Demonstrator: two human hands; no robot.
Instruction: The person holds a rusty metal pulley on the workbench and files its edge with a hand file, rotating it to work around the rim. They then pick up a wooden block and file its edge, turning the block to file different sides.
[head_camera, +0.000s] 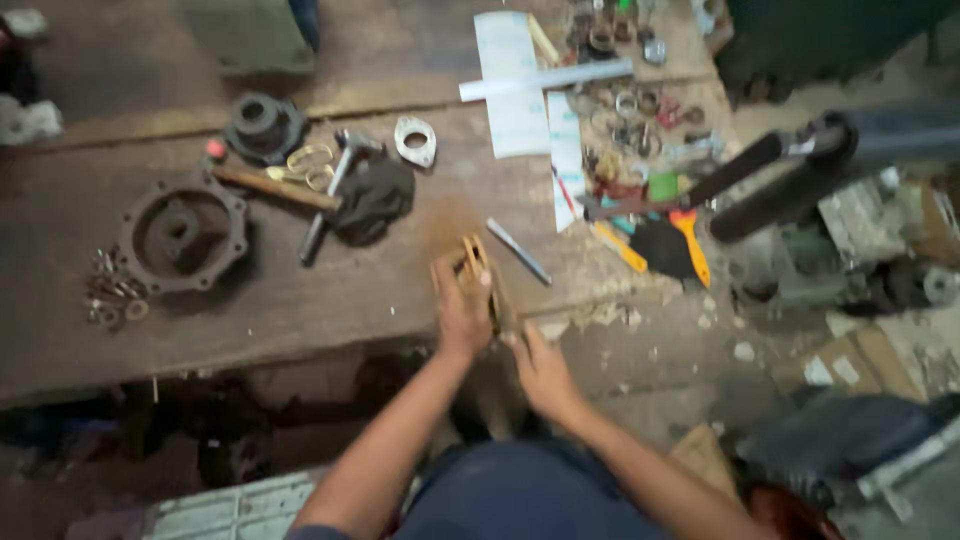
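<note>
— Nearest the lens, what do you see?

— Two bare forearms rising from a dark blue lap, converging at the front edge of the worn wooden workbench (300, 300).

— Start on the left of the bench.

— Small bolts and washers (112, 295), then a round dark cast-iron housing with a bolt-hole flange (182, 235), a wooden-handled hammer (275, 187) and a crumpled black rag (375, 195).

— And the hands?

— The left hand (462, 305) reaches up, fingers curled and clamped on a small tan, rusty metal frame part (478, 265) standing at the bench's front edge, thumb on top. The right hand (535, 365) sits lower, just beside it; its fingertips touch the part's lower end, but blur hides whether they grip.

— Further right?

— A slim grey metal rod (519, 251), then an orange-handled black brush (672, 245).
</note>
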